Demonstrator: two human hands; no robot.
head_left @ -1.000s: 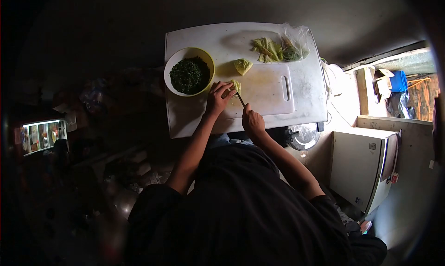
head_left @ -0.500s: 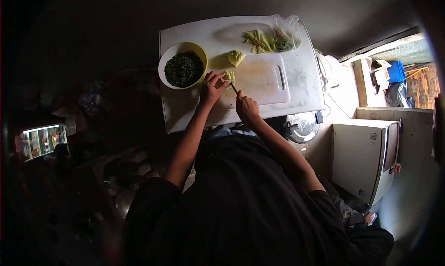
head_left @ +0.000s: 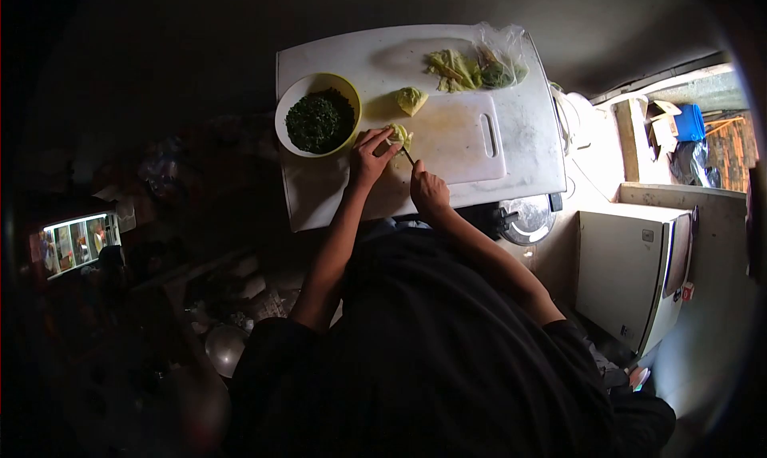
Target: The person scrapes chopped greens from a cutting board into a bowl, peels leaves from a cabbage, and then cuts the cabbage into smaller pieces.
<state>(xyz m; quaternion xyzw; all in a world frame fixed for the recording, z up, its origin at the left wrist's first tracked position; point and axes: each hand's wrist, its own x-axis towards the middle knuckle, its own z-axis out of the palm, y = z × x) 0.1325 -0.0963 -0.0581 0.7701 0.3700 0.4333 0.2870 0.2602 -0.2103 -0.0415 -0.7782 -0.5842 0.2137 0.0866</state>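
Observation:
My left hand [head_left: 372,154] is closed on a pale green piece of cabbage [head_left: 402,136] at the left end of the white cutting board [head_left: 459,156]. In my right hand [head_left: 430,191] is a knife [head_left: 408,155], its dark blade angled up and left against that piece. A second cabbage chunk [head_left: 411,101] rests by the board's far edge. Left of my hands stands a yellow-and-white bowl [head_left: 354,99] holding chopped dark green leaves [head_left: 319,121].
Loose outer leaves [head_left: 454,69] and a clear plastic bag [head_left: 503,52] lie at the far right of the white table [head_left: 335,57]. A lidded pot [head_left: 528,219] sits below the table's near edge. A white refrigerator [head_left: 619,270] stands to the right.
The whole view has shifted slightly, with table and hands a little further right and down. Both hands keep their hold, and the knife stays at the cabbage piece.

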